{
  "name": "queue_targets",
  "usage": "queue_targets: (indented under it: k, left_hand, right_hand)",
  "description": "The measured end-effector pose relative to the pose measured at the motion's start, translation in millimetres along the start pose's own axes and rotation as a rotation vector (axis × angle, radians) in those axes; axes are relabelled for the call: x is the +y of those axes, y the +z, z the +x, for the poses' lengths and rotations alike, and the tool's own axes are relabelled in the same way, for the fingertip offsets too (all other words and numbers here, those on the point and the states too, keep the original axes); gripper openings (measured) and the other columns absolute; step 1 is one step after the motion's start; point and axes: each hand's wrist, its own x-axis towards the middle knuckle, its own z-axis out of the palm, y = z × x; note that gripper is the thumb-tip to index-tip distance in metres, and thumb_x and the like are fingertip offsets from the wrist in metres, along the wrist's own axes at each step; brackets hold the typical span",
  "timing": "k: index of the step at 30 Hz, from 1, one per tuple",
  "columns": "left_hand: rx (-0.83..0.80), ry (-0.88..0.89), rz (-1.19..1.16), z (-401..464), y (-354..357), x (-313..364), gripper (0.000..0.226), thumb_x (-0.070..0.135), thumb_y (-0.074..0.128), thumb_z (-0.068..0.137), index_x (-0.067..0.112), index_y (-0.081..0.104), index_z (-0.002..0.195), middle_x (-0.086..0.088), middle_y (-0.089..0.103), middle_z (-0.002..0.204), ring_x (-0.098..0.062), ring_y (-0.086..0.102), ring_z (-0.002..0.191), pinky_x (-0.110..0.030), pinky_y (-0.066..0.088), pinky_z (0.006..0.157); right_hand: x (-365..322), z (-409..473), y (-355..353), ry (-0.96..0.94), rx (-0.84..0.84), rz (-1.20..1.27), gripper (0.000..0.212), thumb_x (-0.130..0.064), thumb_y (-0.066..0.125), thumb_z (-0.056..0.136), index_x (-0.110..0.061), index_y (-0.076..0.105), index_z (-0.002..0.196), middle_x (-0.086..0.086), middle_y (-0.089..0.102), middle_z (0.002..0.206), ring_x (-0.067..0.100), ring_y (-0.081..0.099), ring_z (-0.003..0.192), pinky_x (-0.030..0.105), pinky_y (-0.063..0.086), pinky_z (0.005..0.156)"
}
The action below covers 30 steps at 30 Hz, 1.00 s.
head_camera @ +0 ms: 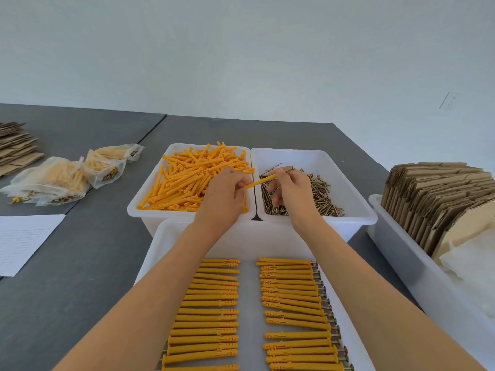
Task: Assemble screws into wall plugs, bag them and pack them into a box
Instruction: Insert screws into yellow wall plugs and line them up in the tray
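Note:
My left hand (227,188) grips one orange wall plug (261,181) over the seam between two white bins. My right hand (290,187) pinches a screw (286,170) at the plug's far end. The left bin (150,183) holds loose orange plugs (192,178). The right bin (345,180) holds loose brass screws (316,196). Close to me, a white tray (171,242) carries two rows of assembled plugs (292,309) with screw heads showing at their outer ends.
Several filled clear bags (67,175) lie on the grey table (93,250) at the left, near a stack of flat cardboard (16,145) and a printed sheet (21,242). A long white bin (401,253) at the right holds folded cardboard boxes (434,196).

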Motion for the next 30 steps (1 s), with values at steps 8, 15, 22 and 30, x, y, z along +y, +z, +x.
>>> queue_targets:
  k: [8,15,22,30]
  left_hand:
    - [-0.003,-0.001,0.002,1,1,-1,0.027,-0.002,0.062,0.089,0.020,0.070,0.104,0.008,0.053,0.093,0.009,0.049,0.083,0.000,0.038,0.072]
    - [-0.019,-0.014,0.001,1,0,-1,0.026,-0.001,0.063,0.089,0.020,0.069,0.103,0.006,0.054,0.094,0.009,0.048,0.083,0.002,0.036,0.073]
    - [-0.011,0.009,-0.020,0,-1,2,0.011,0.015,0.069,0.089,0.025,0.065,0.092,0.007,0.055,0.090,0.001,0.052,0.079,-0.013,0.042,0.072]
    - [0.055,0.007,0.014,-4,-8,13,0.005,0.025,0.067,0.091,0.026,0.063,0.087,0.011,0.060,0.085,-0.005,0.056,0.080,-0.025,0.048,0.067]
  right_hand:
    - [0,1,0,0.021,-0.097,-0.132,0.029,-0.016,0.049,0.100,0.008,0.066,0.097,0.010,0.064,0.070,0.015,0.047,0.043,0.023,0.042,0.044]
    - [5,3,0,0.004,-0.143,-0.225,0.023,-0.017,0.052,0.099,-0.006,0.065,0.084,0.013,0.069,0.074,0.014,0.050,0.045,0.025,0.045,0.048]
    - [8,4,0,-0.017,-0.181,-0.271,0.023,-0.016,0.051,0.099,-0.004,0.068,0.088,-0.002,0.067,0.064,0.009,0.049,0.043,0.021,0.043,0.046]
    - [-1,2,-8,-0.006,-0.291,-0.176,0.044,-0.047,0.043,0.102,-0.012,0.070,0.097,-0.001,0.067,0.067,0.012,0.054,0.048,0.022,0.046,0.047]
